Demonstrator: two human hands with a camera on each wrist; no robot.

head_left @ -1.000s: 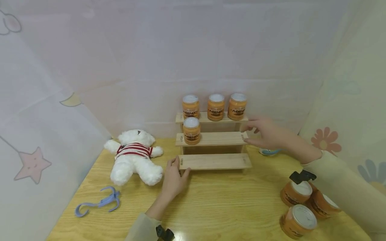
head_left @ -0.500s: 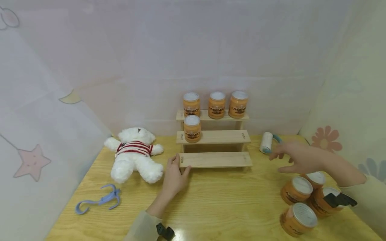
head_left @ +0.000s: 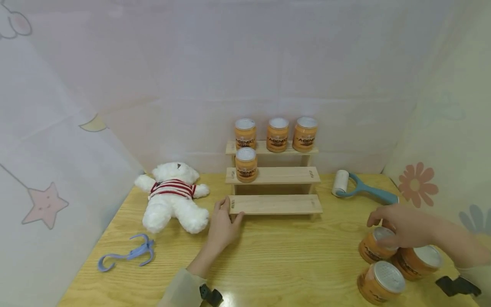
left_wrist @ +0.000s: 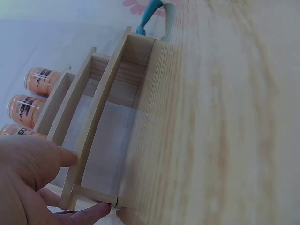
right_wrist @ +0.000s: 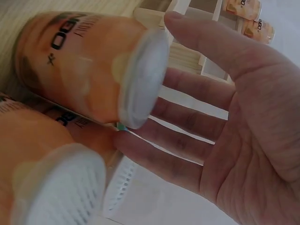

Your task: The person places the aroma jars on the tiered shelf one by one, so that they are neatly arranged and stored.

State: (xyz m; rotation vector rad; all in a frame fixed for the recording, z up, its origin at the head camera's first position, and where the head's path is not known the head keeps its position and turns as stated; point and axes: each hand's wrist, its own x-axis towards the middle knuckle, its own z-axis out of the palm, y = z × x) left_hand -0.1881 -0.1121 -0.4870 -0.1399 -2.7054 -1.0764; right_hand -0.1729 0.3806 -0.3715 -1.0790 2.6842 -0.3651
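Note:
A three-step wooden shelf (head_left: 276, 205) stands against the back wall. My left hand (head_left: 221, 228) holds the left end of its lowest step, thumb against the front edge (left_wrist: 69, 158). Three orange cans with silver lids stand on the top step, and one orange can (head_left: 246, 167) is on the middle step's left end. At the right my right hand (head_left: 416, 226) hovers over an orange can (head_left: 370, 248), fingers spread beside its lid (right_wrist: 147, 77). The right wrist view shows the palm apart from the can. Two more cans, a front one (head_left: 377, 285) and a right one (head_left: 410, 265), stand close by.
A white teddy bear (head_left: 168, 209) in a striped top lies left of the shelf. Before it is a blue-purple hook-shaped plastic piece (head_left: 134, 253). A lint roller (head_left: 368, 189) with a blue handle lies right of the shelf, behind the right-hand cans.
My right hand has moved from the shelf's right end, over the lint roller, to the cans at the right front. The left hand has stayed at the shelf's lowest step.

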